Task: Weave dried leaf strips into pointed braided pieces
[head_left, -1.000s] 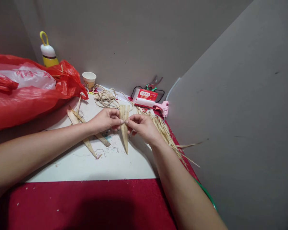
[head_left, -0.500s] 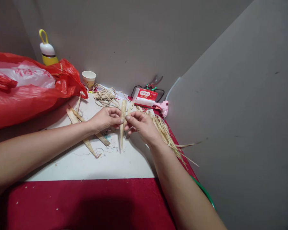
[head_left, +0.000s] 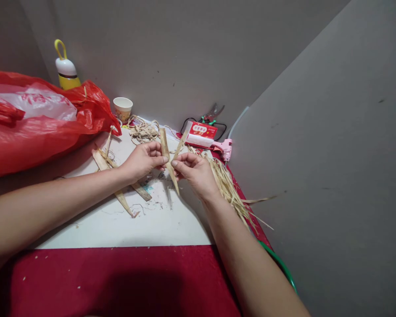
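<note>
My left hand point(head_left: 142, 159) and my right hand point(head_left: 193, 171) meet over a white board point(head_left: 132, 224), both pinching a dried pale leaf strip point(head_left: 167, 155). The strip is split at the top into a V, one half held by each hand, and its pointed tip hangs down toward the board. Both hands are closed in a pinch on it.
A red plastic bag point(head_left: 36, 127) fills the left. Behind it stand a yellow bottle point(head_left: 65, 70) and a paper cup point(head_left: 122, 108). Twine point(head_left: 145, 131), a red box point(head_left: 201, 130), a pink glue gun point(head_left: 222, 147), pliers point(head_left: 212, 112) and loose straw point(head_left: 229, 187) lie nearby. More leaf strips point(head_left: 114, 185) lie on the board.
The strip was whole and upright; its top has now been pulled apart into two halves, the hands moving slightly away from each other.
</note>
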Tool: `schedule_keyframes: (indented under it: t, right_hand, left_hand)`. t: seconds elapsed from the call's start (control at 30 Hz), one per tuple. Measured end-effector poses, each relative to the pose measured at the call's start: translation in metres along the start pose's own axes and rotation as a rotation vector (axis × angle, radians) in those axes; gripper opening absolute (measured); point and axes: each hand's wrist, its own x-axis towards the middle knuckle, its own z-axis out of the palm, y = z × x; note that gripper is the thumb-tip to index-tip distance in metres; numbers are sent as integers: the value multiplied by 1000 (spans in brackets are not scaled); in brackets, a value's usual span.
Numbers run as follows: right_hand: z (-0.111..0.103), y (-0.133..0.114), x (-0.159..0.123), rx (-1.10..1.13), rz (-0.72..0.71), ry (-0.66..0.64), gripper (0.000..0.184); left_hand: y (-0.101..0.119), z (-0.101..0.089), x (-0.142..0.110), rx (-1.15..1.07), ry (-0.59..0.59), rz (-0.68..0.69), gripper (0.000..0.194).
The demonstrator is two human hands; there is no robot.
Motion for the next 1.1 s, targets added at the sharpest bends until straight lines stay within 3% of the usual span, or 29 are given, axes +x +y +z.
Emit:
schedule_keyframes:
  t: [0.4,0.63,0.73,0.87,0.97,1.03,1.1]
  right_hand:
    - [7,-1,-4,36,-224,168,29]
    - [-2,-36,-19,-93,-312,231,29]
    - [-18,-65,-30,-147,-346,252,26]
    - [-58,-92,-38,-197,-333,291,23]
    - [-90,-92,-33,-300,-250,430,19]
    - [-106,-83,-26,-475,-115,503,13]
    - [-118,-70,-18,-670,54,456,9]
  left_hand:
    - [1,-2,2,-68,155,13,15]
    - [2,-9,9,-115,290,-12,24]
    - [1,-11,11,-113,313,-28,23]
    - [1,-13,11,-101,315,-36,19]
    - [1,-12,10,-95,282,-64,18]
    - [0,-11,9,-94,259,-91,18]
    - [0,-11,8,-97,232,-118,19]
